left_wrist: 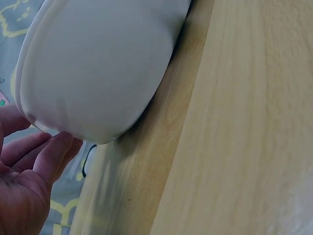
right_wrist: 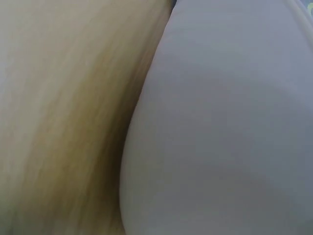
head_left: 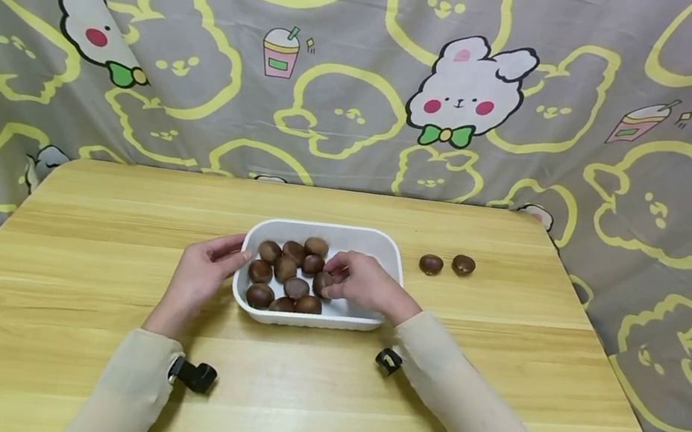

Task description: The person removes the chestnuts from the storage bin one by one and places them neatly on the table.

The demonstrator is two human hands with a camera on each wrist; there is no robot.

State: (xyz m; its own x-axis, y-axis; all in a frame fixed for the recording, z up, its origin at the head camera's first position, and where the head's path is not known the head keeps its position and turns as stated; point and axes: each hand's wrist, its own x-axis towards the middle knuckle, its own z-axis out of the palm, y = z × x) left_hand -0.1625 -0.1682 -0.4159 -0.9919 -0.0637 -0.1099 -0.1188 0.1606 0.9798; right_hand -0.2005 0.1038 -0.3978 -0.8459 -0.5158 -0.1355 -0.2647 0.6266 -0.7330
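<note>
A white rectangular container (head_left: 358, 310) with rounded corners stands on the table, with several brown chestnuts (head_left: 297, 288) grouped in its left and middle part. At its left end, my left hand (head_left: 201, 275) holds the rim, thumb at the edge. The left wrist view shows the fingers (left_wrist: 51, 154) against the container's outer wall (left_wrist: 98, 68). My right hand (head_left: 365, 283) reaches over the right side and pinches a chestnut (head_left: 321, 285) inside, partly covered by the fingertips. In the right wrist view only the container's outer side (right_wrist: 220, 122) appears; the hand is out of frame.
Two loose chestnuts, one nearer the container (head_left: 430, 264) and one farther right (head_left: 463, 265), lie on the wooden table (head_left: 289, 403). A patterned grey curtain (head_left: 343, 148) hangs behind and beside the table. Black wrist cameras (head_left: 194, 376) sit at both sleeves.
</note>
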